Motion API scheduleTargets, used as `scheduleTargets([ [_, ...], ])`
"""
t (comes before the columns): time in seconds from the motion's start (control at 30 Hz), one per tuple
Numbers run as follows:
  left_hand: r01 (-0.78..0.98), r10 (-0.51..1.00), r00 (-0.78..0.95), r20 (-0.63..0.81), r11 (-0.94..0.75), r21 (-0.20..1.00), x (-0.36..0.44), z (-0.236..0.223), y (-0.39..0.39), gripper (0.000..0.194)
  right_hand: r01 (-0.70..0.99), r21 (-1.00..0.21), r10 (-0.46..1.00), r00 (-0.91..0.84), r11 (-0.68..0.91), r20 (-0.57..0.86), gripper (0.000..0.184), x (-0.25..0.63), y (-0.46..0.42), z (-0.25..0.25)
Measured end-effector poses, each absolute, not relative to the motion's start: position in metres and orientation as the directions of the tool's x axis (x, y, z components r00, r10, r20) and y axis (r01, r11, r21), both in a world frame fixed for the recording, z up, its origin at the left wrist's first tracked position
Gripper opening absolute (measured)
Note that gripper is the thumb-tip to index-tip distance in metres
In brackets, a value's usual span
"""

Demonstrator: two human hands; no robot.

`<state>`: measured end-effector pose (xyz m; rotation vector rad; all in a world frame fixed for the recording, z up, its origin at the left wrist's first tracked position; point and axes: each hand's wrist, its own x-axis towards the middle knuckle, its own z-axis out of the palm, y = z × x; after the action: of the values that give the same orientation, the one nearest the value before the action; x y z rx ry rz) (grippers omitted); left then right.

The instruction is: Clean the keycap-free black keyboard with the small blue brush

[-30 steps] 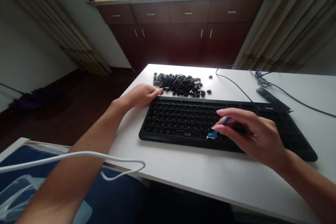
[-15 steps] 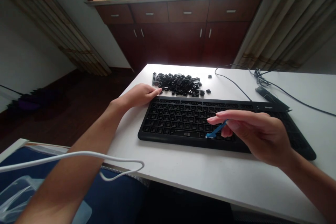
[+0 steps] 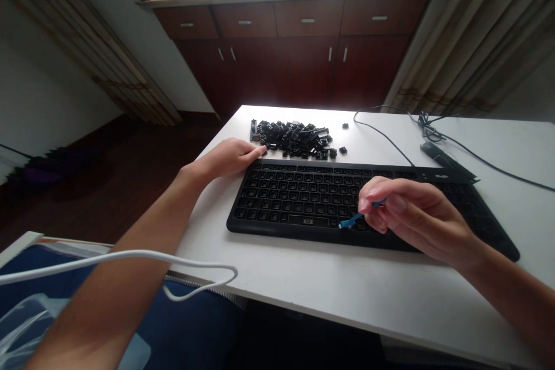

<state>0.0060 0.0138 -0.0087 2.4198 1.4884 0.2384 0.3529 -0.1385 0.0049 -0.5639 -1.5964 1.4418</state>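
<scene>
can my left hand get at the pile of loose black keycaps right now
Yes, most likely: your left hand rests at the keyboard's far left corner, right beside the pile of keycaps, and nothing appears to stand between them.

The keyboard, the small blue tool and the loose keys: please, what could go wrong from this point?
The loose keys lie in a pile just behind the keyboard, beside the left hand; a nudge could scatter them.

The right hand holds the thin blue tool by its upper end, so its tip might slip or catch among the key sockets.

The cable runs to the keyboard's rear edge; a tug could shift the keyboard.
</scene>
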Motion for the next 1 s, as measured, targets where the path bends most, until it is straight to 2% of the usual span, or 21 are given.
scheduleTargets([
  [0.23,0.846,0.899,0.439,-0.011,-0.409,0.343,0.0073,-0.0081,0.0131,0.055,-0.299,-0.95,0.785,-0.567,0.087,0.25,0.028,0.3523,-0.1367,0.0063],
  [0.37,0.846,0.896,0.443,-0.013,-0.413,0.338,0.0082,-0.0069,0.0118,0.056,-0.281,-0.959,0.805,-0.559,0.043,0.2,0.025,0.3523,-0.138,0.01],
  [0.53,0.835,0.893,0.451,-0.004,-0.42,0.355,0.0074,-0.0071,0.0119,0.056,-0.197,-0.972,0.838,-0.503,0.128,0.212,0.027,0.3519,-0.1403,0.0117],
  [0.67,0.841,0.898,0.439,-0.013,-0.406,0.357,0.0074,-0.0076,0.0123,0.054,-0.254,-0.958,0.814,-0.524,0.13,0.25,0.027,0.3517,-0.1391,0.0071],
  [0.87,0.838,0.9,0.435,-0.022,-0.396,0.376,0.0079,-0.0071,0.0126,0.052,-0.274,-0.954,0.842,-0.48,0.124,0.247,0.017,0.3516,-0.1387,0.0063],
  [1.0,0.844,0.901,0.433,-0.023,-0.396,0.362,0.0071,-0.0078,0.013,0.054,-0.136,-0.945,0.856,-0.4,0.297,0.327,0.017,0.3449,-0.1457,0.0134],
])
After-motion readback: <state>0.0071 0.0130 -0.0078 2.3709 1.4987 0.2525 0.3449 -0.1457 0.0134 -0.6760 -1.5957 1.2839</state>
